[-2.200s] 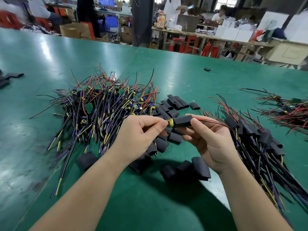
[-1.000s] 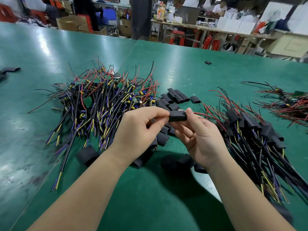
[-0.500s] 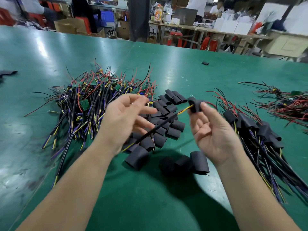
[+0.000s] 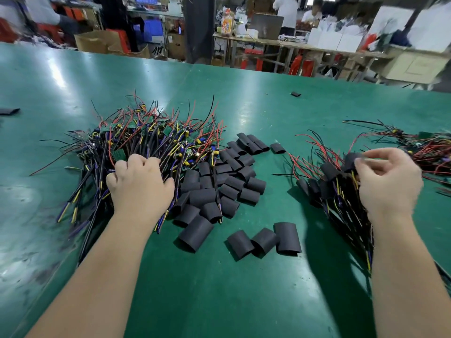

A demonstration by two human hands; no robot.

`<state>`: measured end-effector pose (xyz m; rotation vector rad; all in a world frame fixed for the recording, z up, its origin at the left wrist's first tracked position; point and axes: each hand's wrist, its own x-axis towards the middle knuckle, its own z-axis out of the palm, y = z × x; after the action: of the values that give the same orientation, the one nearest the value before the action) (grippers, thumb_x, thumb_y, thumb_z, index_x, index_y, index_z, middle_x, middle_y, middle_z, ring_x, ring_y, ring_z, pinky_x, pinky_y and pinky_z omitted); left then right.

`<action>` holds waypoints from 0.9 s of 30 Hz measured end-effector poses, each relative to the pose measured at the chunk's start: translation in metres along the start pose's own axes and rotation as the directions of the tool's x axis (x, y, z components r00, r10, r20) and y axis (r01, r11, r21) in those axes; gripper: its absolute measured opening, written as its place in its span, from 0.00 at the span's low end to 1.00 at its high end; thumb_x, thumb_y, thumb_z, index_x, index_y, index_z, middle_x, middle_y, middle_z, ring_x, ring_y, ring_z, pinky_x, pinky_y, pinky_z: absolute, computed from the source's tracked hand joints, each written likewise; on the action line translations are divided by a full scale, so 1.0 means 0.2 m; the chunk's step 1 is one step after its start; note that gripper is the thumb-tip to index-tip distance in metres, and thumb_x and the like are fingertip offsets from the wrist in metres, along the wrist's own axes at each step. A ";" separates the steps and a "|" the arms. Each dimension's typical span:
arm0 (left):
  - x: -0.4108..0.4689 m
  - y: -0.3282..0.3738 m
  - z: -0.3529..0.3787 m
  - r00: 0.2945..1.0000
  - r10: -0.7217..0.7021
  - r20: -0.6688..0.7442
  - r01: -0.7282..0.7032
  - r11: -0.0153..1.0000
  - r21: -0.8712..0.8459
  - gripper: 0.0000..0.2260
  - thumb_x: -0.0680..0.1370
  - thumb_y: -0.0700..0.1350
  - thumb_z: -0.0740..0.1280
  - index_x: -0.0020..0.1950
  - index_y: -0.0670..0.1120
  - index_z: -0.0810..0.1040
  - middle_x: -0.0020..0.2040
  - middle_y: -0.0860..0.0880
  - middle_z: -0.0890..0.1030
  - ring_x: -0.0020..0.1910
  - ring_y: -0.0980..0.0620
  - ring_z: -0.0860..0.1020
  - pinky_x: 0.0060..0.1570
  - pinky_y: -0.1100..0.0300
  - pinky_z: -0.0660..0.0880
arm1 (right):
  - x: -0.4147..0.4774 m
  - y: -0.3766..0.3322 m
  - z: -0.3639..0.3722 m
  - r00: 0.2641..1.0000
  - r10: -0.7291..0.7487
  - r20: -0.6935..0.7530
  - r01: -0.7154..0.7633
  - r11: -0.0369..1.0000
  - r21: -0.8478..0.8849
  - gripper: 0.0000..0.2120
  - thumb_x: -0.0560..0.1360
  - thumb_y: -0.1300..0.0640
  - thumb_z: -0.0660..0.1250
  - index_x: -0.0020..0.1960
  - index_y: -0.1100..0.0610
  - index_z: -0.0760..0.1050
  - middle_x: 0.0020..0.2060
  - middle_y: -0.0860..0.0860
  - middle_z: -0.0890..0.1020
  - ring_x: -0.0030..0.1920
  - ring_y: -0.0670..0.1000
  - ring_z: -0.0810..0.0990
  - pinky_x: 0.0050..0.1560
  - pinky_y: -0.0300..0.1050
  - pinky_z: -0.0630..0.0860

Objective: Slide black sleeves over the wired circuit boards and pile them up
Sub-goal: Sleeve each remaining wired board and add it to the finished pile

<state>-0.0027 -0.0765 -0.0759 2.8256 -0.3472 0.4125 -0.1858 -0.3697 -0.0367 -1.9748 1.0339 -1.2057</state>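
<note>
A heap of bare wired circuit boards (image 4: 146, 140), green boards with red, black and yellow leads, lies at the left. My left hand (image 4: 139, 184) rests on its near side, knuckles up, fingers curled into the wires. Loose black sleeves (image 4: 219, 186) are scattered in the middle, with three more sleeves (image 4: 264, 237) nearer me. The pile of sleeved boards (image 4: 327, 186) lies at the right. My right hand (image 4: 388, 181) hovers over it with loosely spread fingers. Its fingertips are at the topmost sleeved board (image 4: 351, 160); the hand is motion-blurred.
The work happens on a green table (image 4: 244, 301). Another tangle of wired boards (image 4: 424, 147) sits at the far right. Stray single sleeves lie at the far left edge (image 4: 9, 111) and far back (image 4: 295, 94). Benches, boxes and people fill the background.
My right hand carried the sleeved board rightward to the sleeved pile. My left hand let go of its cable and dropped onto the bare-board heap, fingers curling into the wires.
</note>
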 end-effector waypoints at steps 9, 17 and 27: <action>0.04 -0.02 0.04 0.995 0.002 -0.100 -0.002 1.000 0.006 0.18 0.73 0.58 0.69 0.59 0.50 0.79 0.53 0.44 0.79 0.53 0.40 0.75 0.52 0.48 0.64 | -0.05 -0.01 0.04 0.982 0.011 0.187 0.105 0.796 -0.596 0.14 0.75 0.59 0.64 0.59 0.52 0.80 0.61 0.56 0.74 0.61 0.63 0.67 0.60 0.55 0.63; 0.08 -0.03 0.04 0.996 -0.066 -0.056 0.069 0.996 0.054 0.12 0.79 0.53 0.61 0.48 0.49 0.81 0.37 0.48 0.81 0.42 0.44 0.78 0.50 0.52 0.61 | -0.10 -0.04 0.08 0.981 -0.099 0.170 0.169 0.866 -0.471 0.16 0.73 0.60 0.65 0.60 0.52 0.80 0.57 0.57 0.75 0.59 0.61 0.69 0.57 0.54 0.62; 0.02 0.04 -0.05 0.919 -0.247 -0.308 -0.095 0.618 -0.781 0.07 0.81 0.48 0.58 0.45 0.49 0.71 0.38 0.54 0.83 0.32 0.53 0.78 0.43 0.53 0.74 | -0.24 -0.14 0.14 0.947 -0.278 0.162 0.271 0.960 0.065 0.10 0.71 0.68 0.66 0.44 0.56 0.82 0.38 0.49 0.81 0.40 0.49 0.79 0.42 0.32 0.71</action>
<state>-0.0036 -0.0813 -0.0638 1.8178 -0.2322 0.6067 -0.1656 -0.3112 -0.0466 -2.1981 0.6578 -1.1642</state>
